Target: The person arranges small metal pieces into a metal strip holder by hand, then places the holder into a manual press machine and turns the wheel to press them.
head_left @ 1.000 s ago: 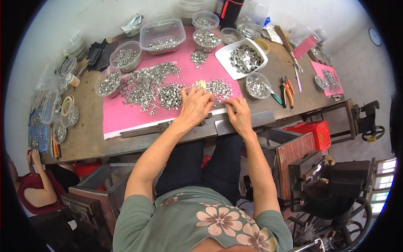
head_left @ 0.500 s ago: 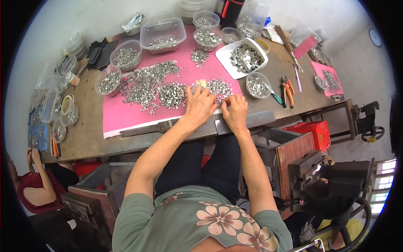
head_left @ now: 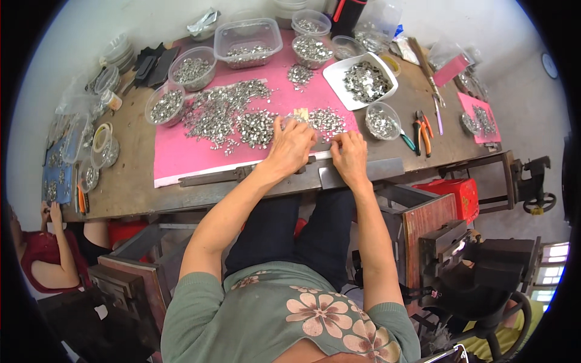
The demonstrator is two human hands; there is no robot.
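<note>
My left hand (head_left: 292, 147) is closed, with its fingers bent down at the near edge of the pink sheet (head_left: 172, 158). Between two heaps of small shiny metal pieces (head_left: 256, 128) it rests; whatever its fingertips pinch is hidden. A little to the right, my right hand (head_left: 350, 158) is closed too, thumb and fingers drawn together beside the right-hand heap of metal pieces (head_left: 327, 123). Anything in it is too small to make out. Under the hands, a flat metal plate (head_left: 378, 171) and a long metal bar (head_left: 209, 176) lie along the table's front edge.
Clear tubs of metal pieces (head_left: 192, 71) line the back, with a white tray (head_left: 387, 95) farther right. Orange-handled pliers (head_left: 423, 134) and a green-handled tool (head_left: 409, 141) lie at right. A co-worker's hands (head_left: 52, 212) show at far left beside a blue sheet (head_left: 53, 187).
The view has shifted, so the table sits slightly higher and farther right. My hands have moved a little apart from each other; both stay closed.
</note>
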